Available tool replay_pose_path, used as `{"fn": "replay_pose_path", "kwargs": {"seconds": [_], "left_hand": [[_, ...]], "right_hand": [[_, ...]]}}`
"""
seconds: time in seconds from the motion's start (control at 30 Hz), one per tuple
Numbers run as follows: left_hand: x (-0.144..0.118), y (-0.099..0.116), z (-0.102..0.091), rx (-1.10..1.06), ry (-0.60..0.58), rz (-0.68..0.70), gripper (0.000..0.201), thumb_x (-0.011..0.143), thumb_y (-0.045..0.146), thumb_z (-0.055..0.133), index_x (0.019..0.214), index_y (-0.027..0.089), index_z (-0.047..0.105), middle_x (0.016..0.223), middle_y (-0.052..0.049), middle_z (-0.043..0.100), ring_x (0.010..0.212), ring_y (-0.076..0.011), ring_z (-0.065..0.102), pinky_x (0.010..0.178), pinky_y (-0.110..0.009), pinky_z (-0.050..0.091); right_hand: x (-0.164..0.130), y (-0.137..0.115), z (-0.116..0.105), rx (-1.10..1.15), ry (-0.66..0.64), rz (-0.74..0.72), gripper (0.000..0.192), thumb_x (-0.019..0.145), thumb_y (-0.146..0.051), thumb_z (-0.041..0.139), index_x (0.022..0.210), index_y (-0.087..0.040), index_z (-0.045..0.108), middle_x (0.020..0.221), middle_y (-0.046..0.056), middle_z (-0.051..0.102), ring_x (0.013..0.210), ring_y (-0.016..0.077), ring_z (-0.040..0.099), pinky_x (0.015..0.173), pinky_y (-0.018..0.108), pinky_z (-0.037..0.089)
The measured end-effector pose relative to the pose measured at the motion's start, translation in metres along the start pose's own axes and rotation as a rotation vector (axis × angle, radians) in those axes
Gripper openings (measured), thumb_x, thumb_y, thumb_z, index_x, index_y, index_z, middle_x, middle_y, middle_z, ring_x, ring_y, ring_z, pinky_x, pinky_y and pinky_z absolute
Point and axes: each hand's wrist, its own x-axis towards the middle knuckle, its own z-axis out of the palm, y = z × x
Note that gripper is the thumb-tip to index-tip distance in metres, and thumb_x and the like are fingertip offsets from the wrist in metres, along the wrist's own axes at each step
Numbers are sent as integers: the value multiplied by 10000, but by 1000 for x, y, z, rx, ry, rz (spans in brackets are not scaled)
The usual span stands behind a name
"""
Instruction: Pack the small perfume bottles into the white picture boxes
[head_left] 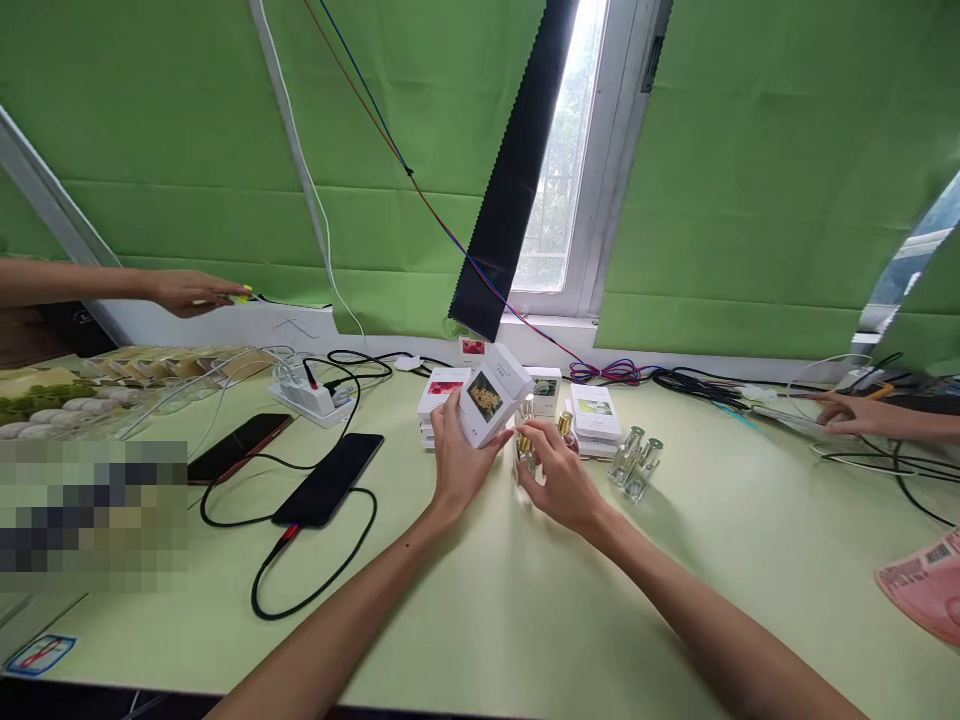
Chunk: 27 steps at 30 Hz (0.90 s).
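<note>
currently the left hand [459,462] has a closed grip on a small white carton [491,394] printed with a flower picture, held clear above the table [480,600], thumb on the near face and fingers behind. the right hand [559,485] sits just right of that grip, its fingertips pinched closed around a gold-capped bottle [526,440] that stands upright on the table directly below the carton. as a judgement, the bottle is not yet inside the carton; whether the carton flap is open cannot be told from this view. the carton is tilted, its long axis running from lower left near the palm to upper right, pictured face toward the camera. the bottle's long axis is vertical, cap up. beyond the left grip lies a stack of similar white boxes [442,395]; beyond the right grip lie more flat boxes [596,415] and two clear bottles [636,462] lying on their sides. far left of both grips, two phones [330,480] charge on cables. other people's hands [191,292] work at the table edges.
</note>
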Motion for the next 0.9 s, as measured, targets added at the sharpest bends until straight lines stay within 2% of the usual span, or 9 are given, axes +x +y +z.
{"fn": "replay_pose_path", "kwargs": {"seconds": [0.13, 0.23, 0.47, 0.63, 0.9], "left_hand": [[-3, -2, 2, -12, -33, 61, 905, 705, 468, 878, 1450, 273, 403, 1341, -113, 500, 1335, -331, 473, 1071, -479, 459], [-6, -3, 4, -29, -65, 83, 924, 694, 524, 875, 1449, 271, 406, 1313, -106, 509, 1294, -324, 510, 1051, -469, 470], [-10, -2, 6, -55, -161, 94, 895, 719, 549, 846, 1443, 261, 406, 1327, -113, 529, 1268, -315, 546, 1024, -444, 486], [-13, -5, 8, -113, -269, 78, 838, 751, 518, 816, 1439, 272, 404, 1399, -115, 538, 1232, -300, 590, 964, -410, 522], [-20, -3, 7, -173, -348, 28, 759, 773, 470, 786, 1408, 238, 441, 1259, -107, 629, 1041, -265, 678, 817, -371, 564]], "right_hand": [[-11, 2, -4, 101, 35, 8, 353, 939, -159, 551, 1285, -219, 518, 1269, 125, 570, 773, 165, 641, 725, 338, 578], [-18, 2, -8, 153, 57, 18, 309, 955, -162, 544, 1257, -226, 539, 1139, 81, 610, 655, 123, 583, 649, 298, 548], [-22, 0, -17, 174, 91, 73, 180, 946, -209, 587, 1126, -212, 586, 986, 45, 652, 621, 116, 542, 586, 260, 484], [-23, 1, -17, 145, 132, 92, 219, 930, -237, 631, 1141, -197, 591, 928, 29, 648, 591, 113, 494, 596, 262, 466], [-21, 0, -18, 119, 95, 89, 174, 961, -282, 604, 1109, -191, 622, 888, 14, 616, 524, 94, 421, 565, 257, 424]]}}
